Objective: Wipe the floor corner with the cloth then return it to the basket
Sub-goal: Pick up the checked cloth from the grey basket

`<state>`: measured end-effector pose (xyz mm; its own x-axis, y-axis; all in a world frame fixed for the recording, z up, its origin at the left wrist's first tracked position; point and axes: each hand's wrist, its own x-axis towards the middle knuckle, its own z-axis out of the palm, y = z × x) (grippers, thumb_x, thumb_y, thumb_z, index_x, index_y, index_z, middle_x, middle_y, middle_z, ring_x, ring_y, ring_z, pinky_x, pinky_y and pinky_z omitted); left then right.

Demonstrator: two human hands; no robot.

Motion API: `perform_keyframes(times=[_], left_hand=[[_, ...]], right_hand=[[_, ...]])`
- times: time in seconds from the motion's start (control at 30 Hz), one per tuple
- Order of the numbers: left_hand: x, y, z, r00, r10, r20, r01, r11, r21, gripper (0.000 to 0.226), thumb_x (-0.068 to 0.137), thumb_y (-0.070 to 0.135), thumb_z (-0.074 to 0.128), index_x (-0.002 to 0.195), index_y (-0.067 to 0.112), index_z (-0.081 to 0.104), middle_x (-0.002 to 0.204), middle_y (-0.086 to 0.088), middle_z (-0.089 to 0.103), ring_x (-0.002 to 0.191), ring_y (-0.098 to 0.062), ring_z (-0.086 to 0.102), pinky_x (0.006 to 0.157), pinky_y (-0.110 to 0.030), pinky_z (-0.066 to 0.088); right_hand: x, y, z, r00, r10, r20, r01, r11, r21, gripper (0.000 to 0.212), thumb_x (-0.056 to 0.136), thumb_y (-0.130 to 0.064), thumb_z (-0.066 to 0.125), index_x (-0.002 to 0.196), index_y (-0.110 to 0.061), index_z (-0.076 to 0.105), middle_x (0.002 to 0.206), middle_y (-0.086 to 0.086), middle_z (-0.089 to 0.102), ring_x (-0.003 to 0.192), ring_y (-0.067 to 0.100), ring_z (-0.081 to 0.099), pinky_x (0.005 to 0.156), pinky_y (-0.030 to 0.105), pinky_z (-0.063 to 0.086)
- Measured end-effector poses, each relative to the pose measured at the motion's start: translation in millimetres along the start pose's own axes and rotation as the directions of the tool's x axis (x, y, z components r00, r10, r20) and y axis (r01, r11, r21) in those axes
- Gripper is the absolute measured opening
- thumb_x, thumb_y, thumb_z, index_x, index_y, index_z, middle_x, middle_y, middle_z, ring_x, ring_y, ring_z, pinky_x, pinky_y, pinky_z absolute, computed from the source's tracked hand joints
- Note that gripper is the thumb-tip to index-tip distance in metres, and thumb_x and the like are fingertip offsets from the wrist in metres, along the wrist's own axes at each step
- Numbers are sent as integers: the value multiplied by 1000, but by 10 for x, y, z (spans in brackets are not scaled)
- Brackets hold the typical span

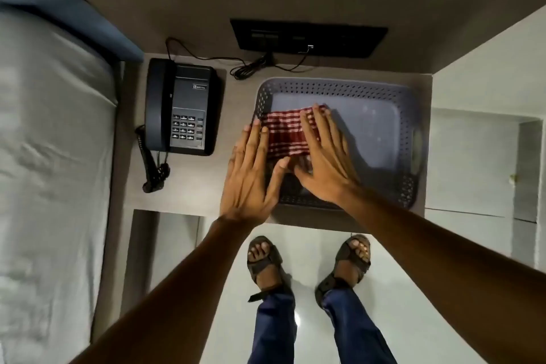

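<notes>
**Cloth lying in the basket under two flat hands**

A bed [50, 139] with a pale sheet is seen filling the left side of the view. A brown side table [236, 91] is set between it and a white wall at the right, and pale floor [310, 245] is shown below the table's front edge. A grey perforated basket [410, 115] is placed on the right part of the table, and a black telephone [181, 106] is placed on the left part, well apart from the basket's left wall. A black switch panel [307, 37] is fixed to the wall behind the table.

The red-and-white checked cloth [285, 134] is laid folded inside the basket, against its left side. The right hand [325, 156] is spread flat with fingers wide, its fingertips resting on the cloth's right edge. The left hand [251, 174] is likewise held open with fingers extended, over the basket's left rim and at the cloth's left edge; whether it touches the cloth cannot be told. Nothing is gripped by either hand.

Two sandalled feet [310, 260] are seen on the floor below.
</notes>
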<state>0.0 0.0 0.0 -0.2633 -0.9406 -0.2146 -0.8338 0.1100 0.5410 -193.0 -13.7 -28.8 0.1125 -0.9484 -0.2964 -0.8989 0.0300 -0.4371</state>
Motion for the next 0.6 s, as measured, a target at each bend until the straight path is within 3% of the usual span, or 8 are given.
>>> perform_keyframes(times=[0.17, 0.3, 0.37, 0.5, 0.6], left_hand=[[85, -34, 157, 999, 3, -49, -1, 999, 43, 76, 111, 50, 28, 173, 8, 11, 185, -9, 5, 172, -21, -2, 141, -44, 3], [83, -136, 258, 996, 46, -74, -44, 999, 30, 78, 111, 49, 30, 173, 7, 10, 185, -9, 3, 172, -22, -4, 141, -45, 7], [89, -139, 299, 996, 47, -82, -43, 998, 41, 79, 111, 50, 31, 173, 6, 9, 185, -10, 3, 172, -23, -5, 141, -48, 9], [97, -90, 325, 995, 27, -93, -19, 996, 83, 82, 109, 52, 29, 173, 5, 10, 184, -12, 4, 172, -26, -4, 141, -48, 2], [104, -31, 317, 995, 27, -95, -16, 992, 122, 79, 108, 47, 27, 172, 2, 13, 184, -15, 5, 172, -29, -1, 141, -46, -2]], right_hand=[[164, 155, 217, 987, -116, 110, 132, 981, -143, 114, 90, -59, 67, 173, -19, 0, 183, 14, -10, 169, 39, -10, 137, 63, 4], [159, 230, 403, 986, -119, 113, 147, 948, -283, 118, 88, -79, 54, 173, -23, -6, 183, 15, -10, 169, 40, -9, 137, 64, 5], [168, 237, 440, 990, -104, 96, 129, 942, -311, 110, 94, -72, 54, 173, -24, -6, 184, 14, -8, 169, 40, -7, 136, 64, 8], [156, 225, 425, 991, -135, -20, 129, 973, -194, 80, 107, -44, 53, 173, -24, 12, 184, 9, 8, 170, 35, 3, 138, 59, 9], [159, 240, 351, 988, -41, -152, 53, 996, 77, 71, 101, -23, 71, 164, -14, 41, 175, 13, 38, 165, 35, 30, 136, 55, 26]])
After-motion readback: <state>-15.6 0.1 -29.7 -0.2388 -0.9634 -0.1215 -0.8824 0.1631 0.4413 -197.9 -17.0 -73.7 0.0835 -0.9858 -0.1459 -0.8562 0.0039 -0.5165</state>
